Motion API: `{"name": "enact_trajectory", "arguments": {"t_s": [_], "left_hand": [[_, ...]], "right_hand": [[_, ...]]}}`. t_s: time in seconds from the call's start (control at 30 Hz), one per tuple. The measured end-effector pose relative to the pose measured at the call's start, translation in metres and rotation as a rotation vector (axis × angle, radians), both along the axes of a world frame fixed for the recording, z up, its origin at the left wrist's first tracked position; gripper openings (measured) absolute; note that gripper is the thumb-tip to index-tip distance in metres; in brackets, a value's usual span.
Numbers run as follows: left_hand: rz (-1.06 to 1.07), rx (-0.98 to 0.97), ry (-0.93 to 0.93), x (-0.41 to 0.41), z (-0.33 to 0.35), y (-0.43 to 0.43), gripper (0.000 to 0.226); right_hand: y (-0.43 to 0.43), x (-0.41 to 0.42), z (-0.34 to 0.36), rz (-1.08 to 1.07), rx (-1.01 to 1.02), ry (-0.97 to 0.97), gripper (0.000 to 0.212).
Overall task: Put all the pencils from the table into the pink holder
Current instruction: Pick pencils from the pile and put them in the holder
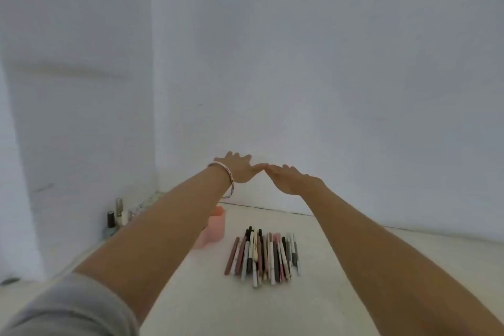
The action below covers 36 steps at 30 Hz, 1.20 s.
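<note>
Head view: our left hand (237,169) and right hand (296,180) are stretched flat, fingertips meeting; pencils (263,256) lie just right of the pink holder (215,226), lettering unreadable.

The left forearm (163,226) is crossing in front of the pink holder (215,228) and hiding part of it, blocking the way in from the left. The pencils (263,256) are lying in a pile between the two forearms, open from above. Small bottles (117,217) are crowding the left corner, and the wall (327,90) is closing off the worktop (204,294) behind.
</note>
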<state>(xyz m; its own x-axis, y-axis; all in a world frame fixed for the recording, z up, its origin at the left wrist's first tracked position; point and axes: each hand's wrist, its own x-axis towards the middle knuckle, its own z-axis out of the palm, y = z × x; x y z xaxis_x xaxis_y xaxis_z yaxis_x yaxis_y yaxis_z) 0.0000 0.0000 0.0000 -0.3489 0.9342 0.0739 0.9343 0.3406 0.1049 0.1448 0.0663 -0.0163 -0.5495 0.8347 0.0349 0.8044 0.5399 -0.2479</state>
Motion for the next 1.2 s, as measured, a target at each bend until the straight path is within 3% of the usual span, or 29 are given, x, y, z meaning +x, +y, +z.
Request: {"name": "enact_trajectory", "arguments": {"t_s": [0.1,0.2,0.23,0.33,0.4,0.47,0.6,0.87,1.0,1.1,1.2], "left_hand": [[-0.008,0.109,0.020,0.002,-0.006,-0.008,0.067],[0.007,0.251,-0.059,0.001,-0.026,-0.014,0.018],[0.030,0.244,-0.091,-0.001,-0.039,-0.015,0.014],[0.071,0.055,-0.134,-0.001,-0.085,-0.018,0.020],[0.072,-0.055,-0.080,-0.004,-0.121,-0.015,0.013],[0.078,-0.048,-0.070,-0.007,-0.151,-0.010,0.024],[0.053,-0.085,-0.040,-0.007,-0.190,0.004,0.020],[0.059,-0.033,-0.273,-0.025,-0.197,0.022,0.006],[0.068,0.229,-0.517,-0.052,-0.140,0.014,0.030],[0.061,0.474,-0.690,-0.071,-0.097,-0.001,0.058],[0.056,0.576,-0.748,-0.078,-0.085,-0.010,0.067]], "right_hand": [[0.000,-0.002,-0.007,0.007,-0.020,0.013,0.071],[0.004,-0.007,-0.020,-0.033,0.003,0.067,0.056],[0.006,-0.009,-0.027,-0.035,0.007,0.104,0.052],[0.012,-0.016,-0.047,-0.009,-0.018,0.197,0.045],[0.018,-0.020,-0.062,0.002,-0.038,0.227,0.042],[0.025,-0.024,-0.076,0.008,-0.069,0.233,0.040],[0.040,-0.033,-0.101,0.023,-0.103,0.268,0.035],[0.049,-0.047,-0.126,0.048,-0.121,0.320,0.035],[0.048,-0.056,-0.132,0.049,-0.128,0.266,0.031],[0.036,-0.075,-0.143,0.092,-0.125,0.094,0.024],[0.025,-0.091,-0.160,0.115,-0.083,-0.101,0.023]]}}
